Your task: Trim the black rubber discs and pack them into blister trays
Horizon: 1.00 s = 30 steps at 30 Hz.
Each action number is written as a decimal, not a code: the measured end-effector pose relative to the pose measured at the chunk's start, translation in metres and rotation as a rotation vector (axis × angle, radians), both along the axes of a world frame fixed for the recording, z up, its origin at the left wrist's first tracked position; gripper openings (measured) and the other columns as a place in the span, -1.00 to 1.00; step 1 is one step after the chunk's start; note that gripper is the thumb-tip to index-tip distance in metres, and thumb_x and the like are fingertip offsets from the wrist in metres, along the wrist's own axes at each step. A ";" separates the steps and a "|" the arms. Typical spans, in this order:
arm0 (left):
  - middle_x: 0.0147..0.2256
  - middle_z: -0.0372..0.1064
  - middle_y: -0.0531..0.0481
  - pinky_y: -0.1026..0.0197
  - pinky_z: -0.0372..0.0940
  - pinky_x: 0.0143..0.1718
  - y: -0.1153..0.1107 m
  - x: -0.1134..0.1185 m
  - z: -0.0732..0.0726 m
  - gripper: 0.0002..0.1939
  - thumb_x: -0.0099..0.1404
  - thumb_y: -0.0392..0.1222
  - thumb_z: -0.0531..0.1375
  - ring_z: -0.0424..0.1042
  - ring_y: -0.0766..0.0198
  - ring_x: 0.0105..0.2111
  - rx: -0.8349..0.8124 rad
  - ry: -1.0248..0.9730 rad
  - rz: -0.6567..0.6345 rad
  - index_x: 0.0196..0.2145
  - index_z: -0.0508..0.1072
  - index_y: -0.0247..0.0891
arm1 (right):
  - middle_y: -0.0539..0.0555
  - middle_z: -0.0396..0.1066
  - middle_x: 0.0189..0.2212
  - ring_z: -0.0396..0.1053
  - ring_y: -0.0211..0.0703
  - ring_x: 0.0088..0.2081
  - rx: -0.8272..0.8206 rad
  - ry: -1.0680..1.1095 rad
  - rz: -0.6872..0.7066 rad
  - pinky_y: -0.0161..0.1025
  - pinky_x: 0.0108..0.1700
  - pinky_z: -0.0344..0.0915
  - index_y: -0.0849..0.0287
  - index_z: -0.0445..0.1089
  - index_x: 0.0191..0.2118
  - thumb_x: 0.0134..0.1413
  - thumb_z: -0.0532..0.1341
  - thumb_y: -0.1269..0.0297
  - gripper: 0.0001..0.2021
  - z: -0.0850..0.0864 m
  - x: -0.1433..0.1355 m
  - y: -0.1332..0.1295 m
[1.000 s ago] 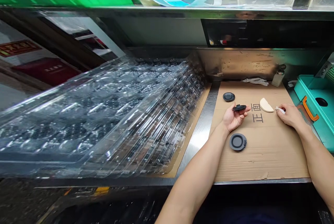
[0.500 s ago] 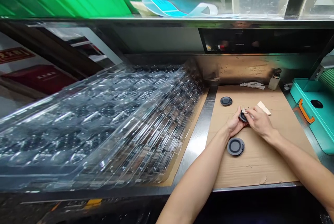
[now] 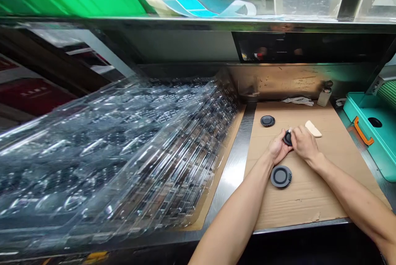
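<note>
My left hand (image 3: 278,148) is closed around the edge of a small round black plastic part (image 3: 287,137), held just above the cardboard. My right hand (image 3: 303,143) pinches a small white piece (image 3: 290,130), perhaps a bit of cloth or sponge, against the part's upper edge. The fingers hide most of that piece. Below my left hand a round dark grey lid-like part (image 3: 281,176) with a small hinge or clip on its right side lies on the cardboard. A similar round part (image 3: 267,121) lies farther back. Beyond my right hand rests a cream-coloured flat block (image 3: 313,129).
A tall stack of clear plastic trays (image 3: 148,133) fills the left side. Cardboard (image 3: 321,186) covers the metal bench. At the right stands a teal box (image 3: 383,153) with an orange handle; a glass bottle (image 3: 324,96) and white cloth (image 3: 298,101) are at the back.
My right hand has shifted slightly at the upper edge of the black part, with its fingers now more upright. More of the part's face shows. The whole view has tilted a little.
</note>
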State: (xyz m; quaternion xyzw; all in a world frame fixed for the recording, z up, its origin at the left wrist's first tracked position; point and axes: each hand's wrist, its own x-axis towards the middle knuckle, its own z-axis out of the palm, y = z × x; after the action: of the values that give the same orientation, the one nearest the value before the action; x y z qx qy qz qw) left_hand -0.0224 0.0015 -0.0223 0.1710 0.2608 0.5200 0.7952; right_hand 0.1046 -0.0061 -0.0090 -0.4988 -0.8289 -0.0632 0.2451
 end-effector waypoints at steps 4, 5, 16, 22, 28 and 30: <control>-0.08 0.58 -0.26 0.01 0.37 0.20 0.000 0.001 -0.004 -0.59 0.57 -0.09 -0.01 0.53 0.08 0.04 0.026 0.032 0.011 -0.13 0.57 -0.38 | 0.19 0.42 -0.18 0.35 -0.02 -0.15 -0.044 -0.013 0.026 -0.21 -0.14 0.24 0.16 0.39 -0.19 0.41 0.04 0.35 -0.81 0.000 0.000 -0.002; -0.08 0.58 -0.25 0.00 0.38 0.19 0.000 0.001 -0.005 -0.60 0.56 -0.09 0.01 0.53 0.08 0.04 0.035 0.037 0.016 -0.12 0.56 -0.38 | 0.19 0.43 -0.17 0.35 -0.02 -0.14 -0.054 -0.021 0.007 -0.21 -0.14 0.24 0.17 0.38 -0.18 0.42 0.03 0.35 -0.81 0.000 0.001 -0.002; -0.02 0.54 -0.26 -0.01 0.40 0.16 -0.001 -0.003 -0.005 -0.71 0.52 -0.15 0.09 0.55 0.09 0.00 0.035 0.067 0.046 -0.12 0.56 -0.38 | 0.21 0.43 -0.10 0.38 -0.04 -0.15 -0.151 -0.058 -0.023 -0.22 -0.17 0.26 0.18 0.39 -0.08 0.40 0.06 0.36 -0.83 -0.008 0.006 -0.005; -0.05 0.54 -0.30 0.06 0.52 -0.08 -0.005 -0.007 0.007 -0.64 0.58 -0.13 -0.04 0.60 0.10 -0.11 0.008 0.075 0.006 -0.05 0.50 -0.36 | 0.15 0.44 -0.22 0.37 -0.08 -0.21 -0.057 0.143 -0.147 -0.23 -0.15 0.27 0.14 0.39 -0.20 0.44 0.02 0.30 -0.78 -0.005 0.035 0.012; -0.19 0.53 -0.33 0.32 0.47 -0.44 -0.005 -0.018 0.021 -0.40 0.55 0.18 -0.11 0.57 0.22 -0.37 -0.119 -0.029 -0.033 -0.05 0.48 -0.41 | 0.12 0.44 -0.28 0.37 -0.11 -0.29 0.019 0.398 -0.058 -0.23 -0.22 0.24 0.13 0.41 -0.24 0.37 0.09 0.25 -0.81 0.001 0.060 0.014; -0.24 0.52 -0.32 0.37 0.42 -0.53 -0.005 -0.022 0.021 -0.32 0.54 0.23 -0.16 0.51 0.30 -0.48 -0.151 -0.066 -0.060 -0.05 0.48 -0.44 | 0.12 0.43 -0.30 0.35 -0.12 -0.32 0.011 0.409 -0.013 -0.22 -0.24 0.22 0.13 0.42 -0.26 0.36 0.10 0.22 -0.80 0.000 0.061 0.015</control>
State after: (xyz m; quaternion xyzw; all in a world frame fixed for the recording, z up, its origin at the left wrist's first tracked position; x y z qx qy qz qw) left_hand -0.0441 -0.0035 -0.0009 0.1010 0.2675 0.4801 0.8293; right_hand 0.1659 0.0091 -0.0085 -0.5051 -0.7583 0.0335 0.4107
